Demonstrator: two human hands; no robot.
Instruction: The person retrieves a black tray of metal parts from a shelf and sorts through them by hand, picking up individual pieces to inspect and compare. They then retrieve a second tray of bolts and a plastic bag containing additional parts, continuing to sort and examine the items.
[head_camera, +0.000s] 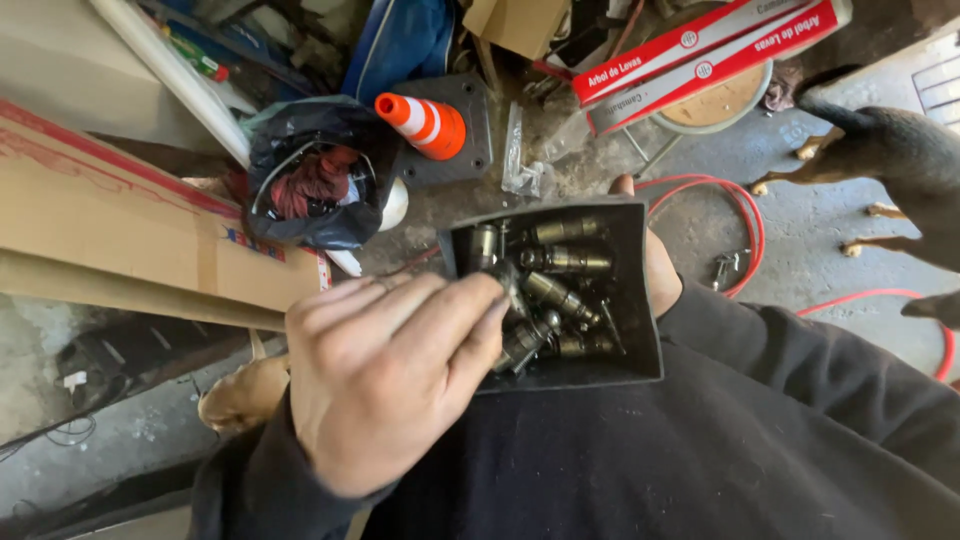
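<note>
1. We hold a dark box (640, 300) at frame centre, against our chest; our right hand (658, 268) cups it from behind, clenched on its far wall, mostly hidden.
2. In the box lie oily metal cylinders (560, 290), several side by side, some crossed; the count is unclear.
3. Our left hand (385, 375), lower centre, has its fingertips (480, 300) pinched on one small metal piece (510, 280) at the box's left rim, so that grip is closed on it. We cannot tell whether the piece is going in or coming out.
4. Progress, as we judge it: the box is about half full, one piece is in hand, and the rest are untouched.
5. Upper centre: an orange-and-white cone (425, 122) on a black base.
6. Upper left: a black bag (315, 175) with reddish rags, beside a flat carton (120, 230).
7. Upper right: long red-and-white boxes (700, 50).
8. Right: a red hose (745, 225) on the concrete floor, and a dog (900, 160) partly in view.
</note>
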